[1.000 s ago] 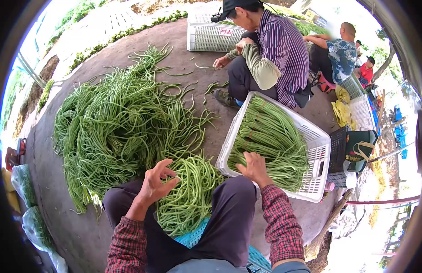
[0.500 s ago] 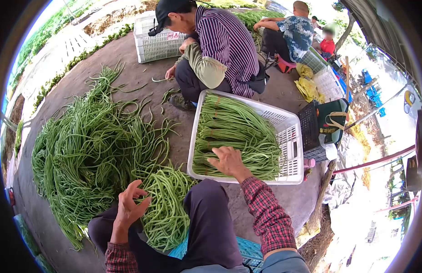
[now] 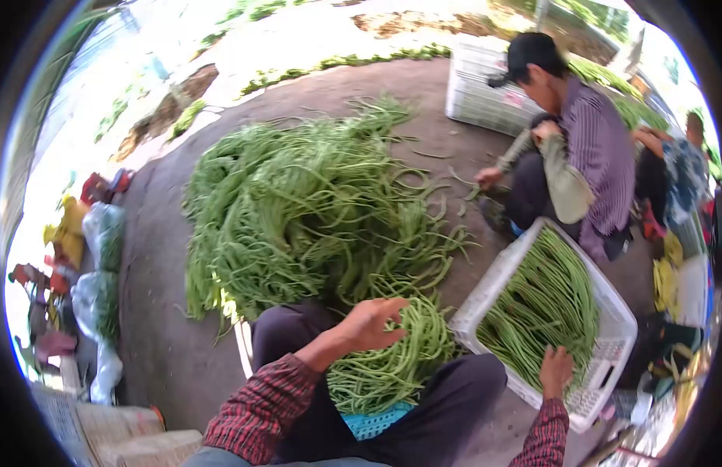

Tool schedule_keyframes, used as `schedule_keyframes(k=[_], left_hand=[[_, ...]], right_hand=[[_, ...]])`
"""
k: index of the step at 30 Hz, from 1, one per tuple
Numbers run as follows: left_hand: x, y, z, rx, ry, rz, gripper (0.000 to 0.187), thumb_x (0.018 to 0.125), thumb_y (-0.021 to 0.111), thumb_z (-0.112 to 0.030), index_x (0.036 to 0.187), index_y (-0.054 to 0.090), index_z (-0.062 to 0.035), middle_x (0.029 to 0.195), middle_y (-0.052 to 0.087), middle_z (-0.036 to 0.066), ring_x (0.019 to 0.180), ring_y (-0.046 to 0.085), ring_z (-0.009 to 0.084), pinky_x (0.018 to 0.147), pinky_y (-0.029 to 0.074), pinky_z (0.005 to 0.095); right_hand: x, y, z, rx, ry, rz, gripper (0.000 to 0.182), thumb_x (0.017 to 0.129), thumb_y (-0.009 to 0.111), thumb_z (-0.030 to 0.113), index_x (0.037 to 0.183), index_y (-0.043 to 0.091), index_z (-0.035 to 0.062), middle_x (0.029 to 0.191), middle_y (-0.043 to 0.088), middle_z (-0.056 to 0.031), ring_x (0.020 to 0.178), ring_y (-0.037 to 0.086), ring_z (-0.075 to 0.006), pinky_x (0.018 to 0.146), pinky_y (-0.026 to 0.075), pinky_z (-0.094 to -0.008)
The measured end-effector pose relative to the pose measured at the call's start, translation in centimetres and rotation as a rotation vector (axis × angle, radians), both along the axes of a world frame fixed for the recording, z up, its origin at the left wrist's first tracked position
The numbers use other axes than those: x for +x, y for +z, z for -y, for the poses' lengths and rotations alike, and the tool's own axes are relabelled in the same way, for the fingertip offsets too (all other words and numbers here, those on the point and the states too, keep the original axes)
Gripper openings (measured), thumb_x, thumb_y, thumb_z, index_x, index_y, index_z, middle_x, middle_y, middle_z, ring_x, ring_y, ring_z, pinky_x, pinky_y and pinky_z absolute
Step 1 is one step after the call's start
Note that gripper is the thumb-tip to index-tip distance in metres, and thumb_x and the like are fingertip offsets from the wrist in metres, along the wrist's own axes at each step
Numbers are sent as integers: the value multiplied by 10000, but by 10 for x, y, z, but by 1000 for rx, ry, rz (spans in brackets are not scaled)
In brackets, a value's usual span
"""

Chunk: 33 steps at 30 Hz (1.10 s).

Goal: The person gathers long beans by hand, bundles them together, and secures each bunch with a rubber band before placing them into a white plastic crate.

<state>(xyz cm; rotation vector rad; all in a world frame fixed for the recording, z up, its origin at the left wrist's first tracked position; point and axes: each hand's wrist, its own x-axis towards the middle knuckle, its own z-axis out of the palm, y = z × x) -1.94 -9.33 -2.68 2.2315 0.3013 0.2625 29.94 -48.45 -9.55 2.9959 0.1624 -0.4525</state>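
Observation:
My left hand (image 3: 369,323) hovers at the edge of a small heap of long green beans (image 3: 392,366) between my knees, fingers stretched and apart, holding nothing. Under that heap shows a blue plastic basket (image 3: 376,422). On my right, a white plastic crate (image 3: 616,372) holds long beans (image 3: 544,300) laid side by side. My right hand (image 3: 556,370) is over the near end of these beans, its fingers loosely extended and nothing visibly gripped. A large tangled pile of long beans (image 3: 299,210) lies on the ground ahead of me.
A co-worker in a striped shirt (image 3: 606,148) squats beyond the crate, one hand near loose beans on the ground. Another white crate (image 3: 485,89) stands behind. Bagged greens (image 3: 104,288) line the left edge. Farther right are a second person (image 3: 682,175) and yellow bags (image 3: 667,276).
My view has swung left, so the pile and crate appear farther right. My left hand has come across toward the small heap; my right hand stays over the crate's near end.

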Motion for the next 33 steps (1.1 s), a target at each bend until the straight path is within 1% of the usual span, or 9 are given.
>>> schedule_keyframes(k=[6,11,16,21,24,26,28,29,33], left_hand=[[28,21,-18,44,-61,77,474,795,753,-165,1212,597,-3,863,705,133,821,681,359,722,549,463],[48,5,-34,33,-89,145,344,720,772,-149,947,561,-1,738,629,175,756,640,417,648,514,508],[45,16,-51,132,-13,277,287,744,722,-139,877,499,-16,664,564,180,710,589,437,659,488,505],[32,36,-81,99,343,495,279,767,697,-123,967,541,-7,673,569,166,693,591,404,643,479,496],[26,50,-102,33,574,606,359,781,704,-98,1097,574,12,733,623,149,713,646,348,659,520,432],[18,59,-114,-32,785,798,472,803,729,-62,1233,556,27,789,672,124,744,699,267,685,554,380],[5,68,-125,-83,876,836,480,815,735,-58,1248,545,29,798,681,115,747,705,246,689,556,366],[-1,72,-129,-140,955,868,490,827,740,-53,1263,534,30,807,690,106,751,710,225,693,557,353],[-34,83,-148,-314,1096,943,459,881,713,-20,1282,498,37,861,714,117,771,708,175,742,551,299]], right_hand=[[14,-11,11,-39,19,31,560,1044,434,479,1371,530,35,1532,379,-264,1366,412,-430,1069,378,-575],[21,19,-23,-196,179,166,431,998,545,340,1240,587,-14,1240,552,-215,1182,538,-428,973,451,-565],[32,24,-125,339,605,448,234,824,677,34,1026,576,-29,1092,572,-223,1046,568,-431,866,459,-514],[-52,57,-332,756,794,90,264,795,697,19,1043,621,-28,1050,612,-207,982,613,-386,871,503,-459],[-107,54,-437,801,1216,105,332,798,716,47,1110,618,-12,1164,619,-210,1116,595,-379,932,499,-456],[-151,60,-496,1277,1575,-15,419,842,714,83,1225,577,-18,1289,575,-214,1244,539,-374,1006,473,-471],[-227,51,-546,1728,970,-427,671,722,840,184,1295,540,6,1236,577,-210,1144,560,-387,990,462,-465],[-227,42,-586,1128,1444,257,813,702,875,225,1380,481,12,1335,541,-218,1234,517,-401,1051,420,-478],[-297,42,-688,954,1441,157,999,707,872,453,1467,382,29,1436,457,-253,1351,413,-417,1140,331,-503]])
